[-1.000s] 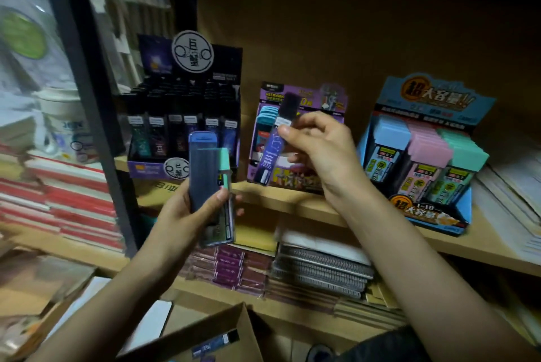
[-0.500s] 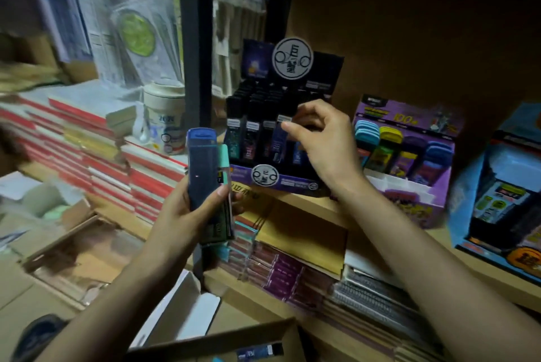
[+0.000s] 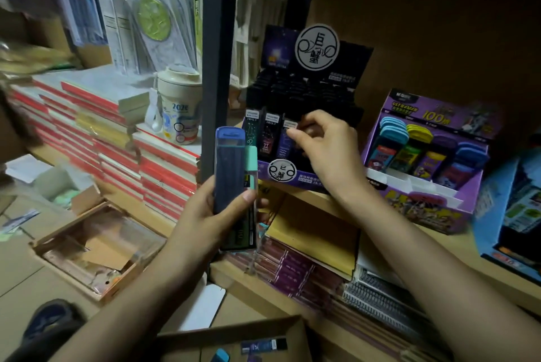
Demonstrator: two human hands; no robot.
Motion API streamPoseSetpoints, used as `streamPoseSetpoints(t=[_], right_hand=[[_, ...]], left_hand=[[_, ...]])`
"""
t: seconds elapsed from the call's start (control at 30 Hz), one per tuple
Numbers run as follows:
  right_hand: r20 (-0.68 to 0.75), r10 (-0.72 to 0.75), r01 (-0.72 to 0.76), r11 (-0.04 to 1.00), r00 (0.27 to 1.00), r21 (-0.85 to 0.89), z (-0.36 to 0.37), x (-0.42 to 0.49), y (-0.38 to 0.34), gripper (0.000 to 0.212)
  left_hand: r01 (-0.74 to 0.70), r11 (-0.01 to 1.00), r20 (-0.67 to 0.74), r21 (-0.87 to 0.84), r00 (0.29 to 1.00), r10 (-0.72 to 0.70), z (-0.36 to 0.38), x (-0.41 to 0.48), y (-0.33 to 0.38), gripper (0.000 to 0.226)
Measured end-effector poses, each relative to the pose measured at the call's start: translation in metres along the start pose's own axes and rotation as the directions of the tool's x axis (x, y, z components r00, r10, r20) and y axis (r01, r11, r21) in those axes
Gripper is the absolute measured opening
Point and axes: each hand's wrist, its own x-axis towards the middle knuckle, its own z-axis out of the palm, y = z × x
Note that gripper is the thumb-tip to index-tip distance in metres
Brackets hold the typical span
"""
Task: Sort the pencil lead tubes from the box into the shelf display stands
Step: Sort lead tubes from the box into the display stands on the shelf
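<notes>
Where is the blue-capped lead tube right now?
Head view, left of centre: the left hand holds the blue-capped tube upright, a mint-capped tube beside it, in front of the black display stand.

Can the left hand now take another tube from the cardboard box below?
Probably not: the left hand grips a blue-capped tube and a mint-capped tube, so its fingers are occupied. The cardboard box itself lies open, nothing covering the loose tubes.
</notes>
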Motion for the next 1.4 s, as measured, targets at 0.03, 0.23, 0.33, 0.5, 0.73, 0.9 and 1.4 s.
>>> streamPoseSetpoints(t=[0.03, 0.23, 0.33, 0.5, 0.73, 0.9, 1.4], right_hand=[[0.009, -0.054, 0.055, 0.996, 0.998, -0.075, 0.0, 0.0, -0.001, 0.013], [0.078, -0.117, 0.138, 0.919, 0.99, -0.369, -0.008, -0.012, -0.012, 0.042], [0.297, 0.034, -0.075, 0.989, 0.954, 0.13, -0.006, -0.029, -0.028, 0.034], [0.592, 0.118, -0.391, 0.848, 0.797, 0.357, -0.006, -0.052, -0.03, 0.028], [0.378, 0.143, -0.341, 0.774, 0.915, 0.533, -0.016, -0.064, -0.027, 0.014], [0.099, 0.224, -0.222, 0.64, 0.97, 0.736, -0.039, -0.058, -0.02, 0.021], [-0.047, 0.27, -0.158, 0.687, 0.962, 0.71, -0.114, -0.057, 0.012, 0.007]], left_hand=[[0.002, 1.0, 0.001, -0.003, 1.0, -0.002, 0.002, -0.001, 0.0, 0.049], [0.001, 1.0, -0.019, 0.002, 1.0, -0.001, 0.006, -0.006, 0.001, 0.038], [0.005, 1.0, -0.018, 0.023, 1.0, -0.005, 0.006, -0.007, 0.0, 0.03], [0.024, 0.995, 0.088, 0.1, 0.996, -0.033, 0.011, -0.01, -0.005, 0.027], [0.044, 0.983, 0.102, 0.176, 0.993, -0.062, 0.028, -0.013, -0.01, 0.065], [0.073, 0.983, 0.057, 0.169, 0.995, -0.084, 0.036, -0.012, -0.013, 0.057], [0.045, 0.998, 0.159, 0.043, 0.986, -0.052, 0.077, -0.006, -0.012, 0.023]])
